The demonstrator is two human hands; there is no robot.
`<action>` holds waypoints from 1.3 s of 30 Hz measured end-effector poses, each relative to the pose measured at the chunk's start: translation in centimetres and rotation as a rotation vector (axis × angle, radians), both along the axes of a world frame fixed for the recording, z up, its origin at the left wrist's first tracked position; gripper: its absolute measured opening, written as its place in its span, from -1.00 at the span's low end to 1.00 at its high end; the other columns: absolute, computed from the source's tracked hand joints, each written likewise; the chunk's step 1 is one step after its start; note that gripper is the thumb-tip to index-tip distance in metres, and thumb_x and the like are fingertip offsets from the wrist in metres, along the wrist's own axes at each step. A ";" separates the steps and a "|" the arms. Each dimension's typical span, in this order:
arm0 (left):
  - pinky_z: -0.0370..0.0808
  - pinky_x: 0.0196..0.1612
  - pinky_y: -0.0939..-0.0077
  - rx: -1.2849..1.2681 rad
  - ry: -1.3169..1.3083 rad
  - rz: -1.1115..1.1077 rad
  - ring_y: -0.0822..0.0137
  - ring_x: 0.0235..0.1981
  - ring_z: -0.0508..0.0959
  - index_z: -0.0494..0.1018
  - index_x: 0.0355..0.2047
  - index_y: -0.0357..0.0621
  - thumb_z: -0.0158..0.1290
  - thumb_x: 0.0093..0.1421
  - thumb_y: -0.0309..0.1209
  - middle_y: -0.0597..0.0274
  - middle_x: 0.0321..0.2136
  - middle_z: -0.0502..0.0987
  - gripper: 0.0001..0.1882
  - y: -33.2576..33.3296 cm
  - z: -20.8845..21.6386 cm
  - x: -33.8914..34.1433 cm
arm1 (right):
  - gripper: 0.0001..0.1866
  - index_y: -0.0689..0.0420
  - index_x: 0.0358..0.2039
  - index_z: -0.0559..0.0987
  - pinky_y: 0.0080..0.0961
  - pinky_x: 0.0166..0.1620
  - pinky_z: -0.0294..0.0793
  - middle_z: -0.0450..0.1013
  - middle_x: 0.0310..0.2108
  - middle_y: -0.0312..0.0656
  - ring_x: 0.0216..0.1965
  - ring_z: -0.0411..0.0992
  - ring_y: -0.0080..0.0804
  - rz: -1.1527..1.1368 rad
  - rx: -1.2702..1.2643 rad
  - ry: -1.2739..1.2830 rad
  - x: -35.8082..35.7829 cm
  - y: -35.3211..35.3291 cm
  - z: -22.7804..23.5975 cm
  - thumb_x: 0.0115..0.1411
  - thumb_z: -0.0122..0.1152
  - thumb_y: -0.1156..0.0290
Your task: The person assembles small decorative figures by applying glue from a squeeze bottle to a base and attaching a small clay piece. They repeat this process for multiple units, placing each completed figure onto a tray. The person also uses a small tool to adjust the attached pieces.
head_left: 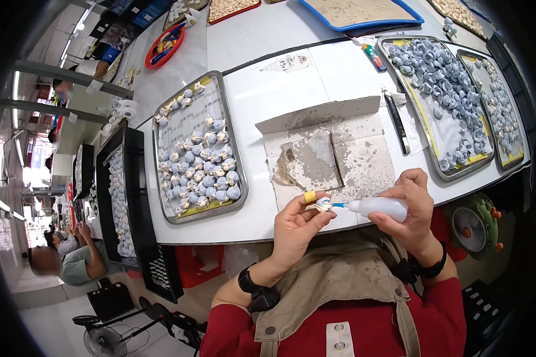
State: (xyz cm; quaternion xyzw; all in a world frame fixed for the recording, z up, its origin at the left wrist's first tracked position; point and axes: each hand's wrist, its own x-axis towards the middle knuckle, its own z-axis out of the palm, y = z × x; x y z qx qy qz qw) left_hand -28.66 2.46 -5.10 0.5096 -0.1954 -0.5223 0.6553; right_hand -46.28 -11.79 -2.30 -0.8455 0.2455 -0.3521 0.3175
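Observation:
My left hand (293,237), a yellow wrap on one finger, pinches a small blue-and-white figurine piece (323,203) above the table's near edge. In my right hand (415,205) lies a translucent white squeeze bottle (382,208), tilted sideways. Its thin blue tip (339,205) points left and meets or nearly meets the piece; I cannot tell which. Just beyond my hands, a stained cardboard sheet (368,156) rests on the table with its far flap raised. A metal tray (187,122) to the left bears many similar blue-and-white pieces (202,169).
Right of the cardboard are a black pen-like tool (395,122), a green-and-orange tube (373,58) and a tray of blue shell-like parts (438,71). A blue-rimmed tray (363,27) and red basket (150,62) sit farther back. Black crates (138,178) stand left; a green fan (487,223) stands right.

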 end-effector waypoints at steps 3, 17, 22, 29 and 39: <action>0.48 -0.20 0.58 -0.002 -0.005 -0.008 0.30 -0.22 0.56 0.31 0.01 -0.32 0.07 0.15 -0.60 0.00 -0.07 0.45 -0.60 0.1 0.1 0.1 | -0.67 0.14 -0.52 0.54 -0.44 -0.23 0.13 0.38 -0.58 -0.30 -0.41 0.22 -0.32 -0.008 -0.008 -0.015 0.4 0.1 0.0 -0.25 0.49 0.27; 0.49 -0.23 0.63 0.029 0.054 -0.015 0.28 -0.17 0.56 0.30 -0.01 -0.26 0.04 0.17 -0.59 -0.07 -0.09 0.47 -0.64 -0.1 0.3 0.2 | -0.71 0.14 -0.54 0.54 -0.44 -0.23 0.13 0.36 -0.60 -0.29 -0.41 0.23 -0.33 -0.026 0.005 -0.010 0.2 -0.2 -0.1 -0.24 0.46 0.30; 0.52 -0.23 0.68 0.045 0.128 -0.011 0.29 -0.16 0.55 0.28 0.01 -0.24 0.02 0.19 -0.58 -0.08 -0.08 0.46 -0.64 -0.2 0.7 0.6 | -0.72 0.14 -0.52 0.54 -0.45 -0.21 0.14 0.34 -0.58 -0.29 -0.38 0.23 -0.32 -0.028 0.036 0.008 0.0 -0.3 -0.3 -0.21 0.44 0.30; 0.56 -0.24 0.69 0.070 0.409 0.015 0.28 -0.16 0.55 0.25 0.02 -0.23 -0.03 0.22 -0.54 -0.16 -0.05 0.42 -0.65 -0.2 0.5 1.8 | -0.73 0.17 -0.38 0.53 -0.42 -0.12 0.16 0.34 -0.40 -0.18 -0.27 0.22 -0.29 -0.166 0.184 0.003 1.2 -1.4 -2.1 -0.05 0.33 0.30; 0.56 -0.24 0.64 -0.229 0.785 -0.424 0.20 -0.22 0.56 0.29 0.00 -0.23 0.04 0.17 -0.52 -0.26 -0.08 0.42 -0.63 -0.4 -0.3 3.0 | -0.80 0.10 -0.33 0.54 -0.38 -0.04 0.11 0.47 -0.39 -0.32 -0.19 0.33 -0.33 -0.300 -0.074 0.188 -0.1 -5.1 -2.1 0.04 0.27 0.31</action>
